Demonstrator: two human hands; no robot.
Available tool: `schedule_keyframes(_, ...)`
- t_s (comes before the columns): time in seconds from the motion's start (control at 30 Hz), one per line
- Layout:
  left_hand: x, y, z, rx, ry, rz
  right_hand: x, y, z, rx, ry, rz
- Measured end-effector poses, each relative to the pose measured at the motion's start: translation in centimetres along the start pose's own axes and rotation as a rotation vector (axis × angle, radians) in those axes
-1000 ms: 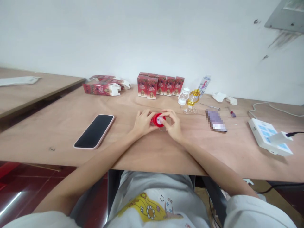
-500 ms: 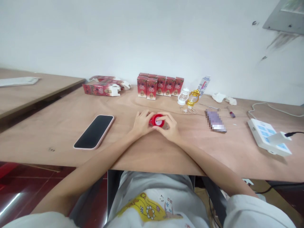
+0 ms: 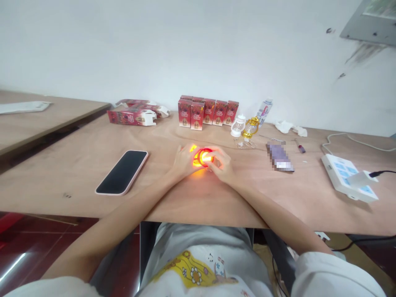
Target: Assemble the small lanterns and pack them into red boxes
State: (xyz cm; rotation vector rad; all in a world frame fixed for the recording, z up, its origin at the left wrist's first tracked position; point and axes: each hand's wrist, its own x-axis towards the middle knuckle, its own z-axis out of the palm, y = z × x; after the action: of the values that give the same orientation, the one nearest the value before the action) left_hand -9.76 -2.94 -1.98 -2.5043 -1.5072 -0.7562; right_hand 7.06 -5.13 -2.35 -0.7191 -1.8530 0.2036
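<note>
A small red lantern [image 3: 201,151] lies on its side between my hands, its round base turned towards me and glowing bright orange. My left hand [image 3: 183,161] is closed around the lantern's body from the left. From the right, my right hand [image 3: 223,165] has its curved fingers and thumb at the rim of the base. The glare hides details of the base and of the fingertips. Beyond my hands stand a white lantern [image 3: 238,126] and a gold lantern [image 3: 251,127], both upright. Thin metal wire pieces [image 3: 245,144] lie in front of them.
Upright red boxes [image 3: 196,116] stand near the wall, with opened boxes [image 3: 133,116] to their left. A phone [image 3: 122,172] lies at left, a pixelated phone-like object [image 3: 280,156] at right. Further right are a screwdriver [image 3: 300,147], crumpled tissue [image 3: 284,126], and a white power strip [image 3: 348,177].
The red lantern has lit up, casting orange light on my fingers and the table. My right thumb and fingers have shifted slightly at the base; the left hand keeps its hold.
</note>
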Motion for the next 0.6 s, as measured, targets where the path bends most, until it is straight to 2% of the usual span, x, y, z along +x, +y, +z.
schedule_keyframes(0.17, 0.0, -0.2, 0.3, 0.019, 0.037, 0.021, 0.0, 0.5, -0.3, -0.095, -0.015, -0.022)
schedule_keyframes(0.4, 0.0, 0.0, -0.4, 0.027, 0.06, 0.14, -0.1, 0.1, 0.1, -0.136, 0.029, -0.08)
schedule_keyframes(0.5, 0.2, -0.3, -0.8, 0.01, 0.073, 0.097, 0.3, 1.1, -0.3, -0.118, 0.072, -0.006)
schedule_keyframes(0.57, 0.4, -0.7, -0.9, 0.003, 0.102, 0.044, 0.6, 2.5, -0.7, -0.191, 0.089, 0.07)
schedule_keyframes(0.6, 0.5, -0.9, -1.0, 0.003, 0.12, 0.021, 0.6, 3.2, -0.9, -0.261, 0.057, 0.096)
